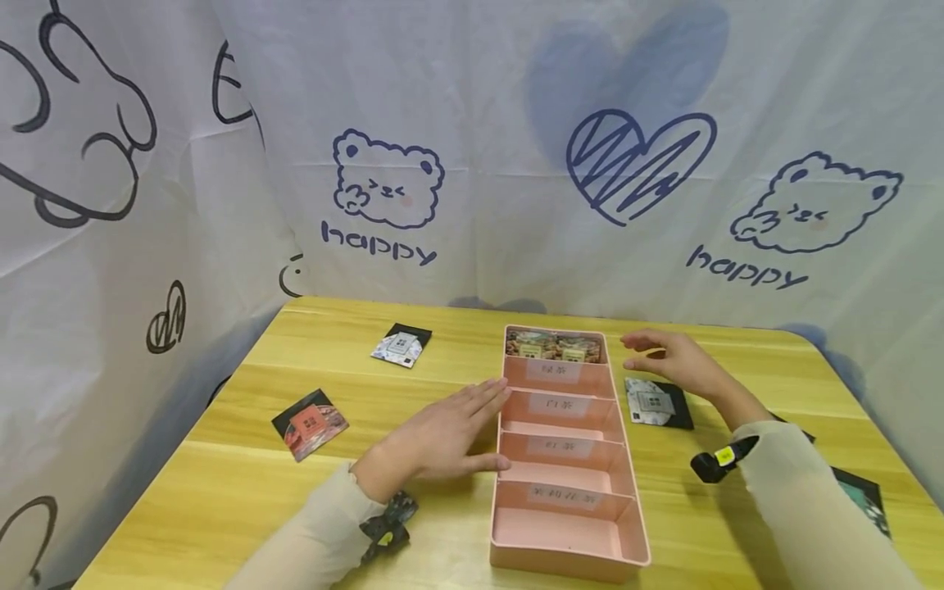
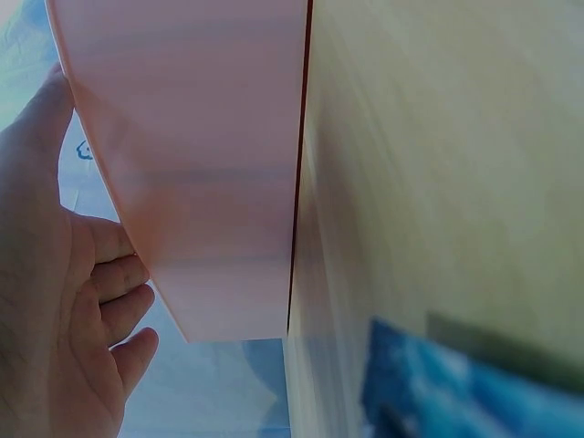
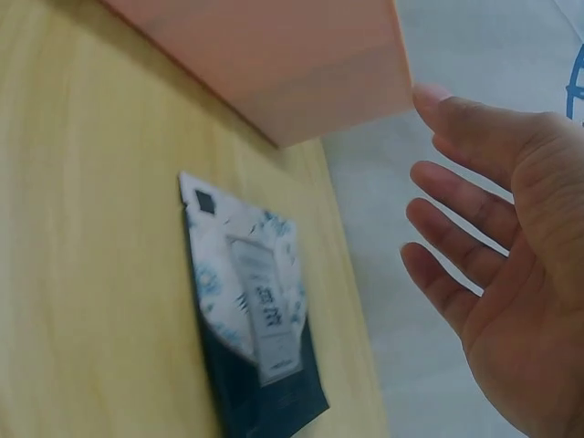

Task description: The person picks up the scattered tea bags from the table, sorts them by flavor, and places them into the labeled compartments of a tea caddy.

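A long pink divided box (image 1: 564, 528) lies lengthwise on the table. Two patterned sachets (image 1: 531, 347) fill its far compartment; the other compartments hold nothing. Along the box's left rim rest the fingertips and thumb of my left hand (image 1: 451, 433), fingers straight. In the left wrist view that hand (image 2: 64, 274) lies against the box's upper edge. My right hand (image 1: 678, 360) is raised by the far right corner, fingers loosely bent, holding nothing. Below it lies a white-and-black sachet (image 1: 655, 402), which the right wrist view shows flat on the wood.
To the left lie another white-and-black sachet (image 1: 401, 345) and a red-and-black one (image 1: 310, 422). A dark sachet (image 1: 401, 508) lies by my left wrist. Past my right sleeve lies a green-and-black sachet (image 1: 864, 498). A printed cloth (image 1: 472, 164) hangs behind the table.
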